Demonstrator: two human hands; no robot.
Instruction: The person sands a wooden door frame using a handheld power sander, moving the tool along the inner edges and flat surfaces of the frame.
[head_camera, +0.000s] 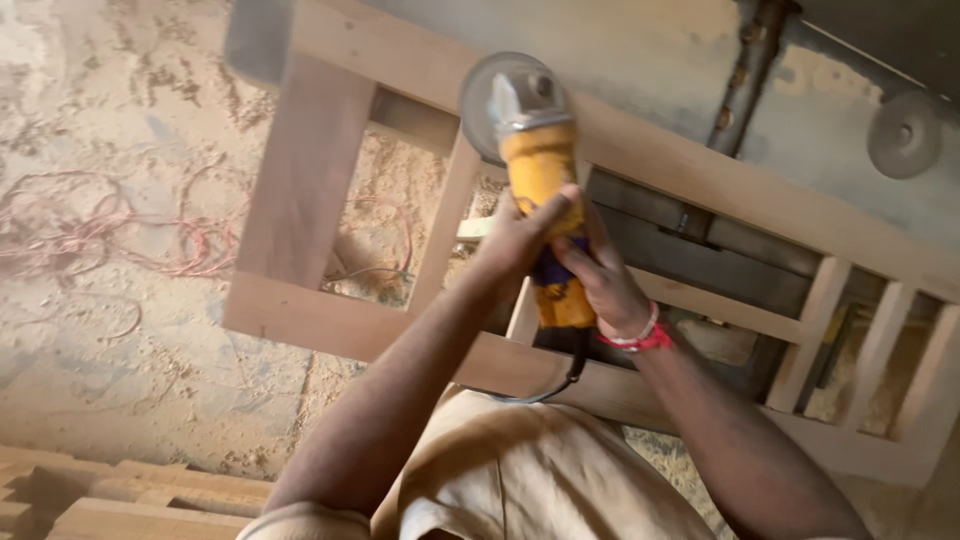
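Note:
A yellow angle grinder (541, 165) with a grey head and a round sanding disc (480, 105) is held against the top rail of a wooden frame (300, 190). My left hand (520, 235) grips the yellow body from the left side. My right hand (605, 285) wraps the rear of the body lower down, with a red and white band on its wrist. The black cord (565, 380) hangs from the tool's tail toward my shirt.
The frame has upright slats (880, 350) at the right. Sawdust covers the floor (130, 90), with tangled red wire (90, 235) at the left. Stacked wooden pieces (110, 500) lie at the bottom left. A loose grey disc (903, 133) rests at the upper right.

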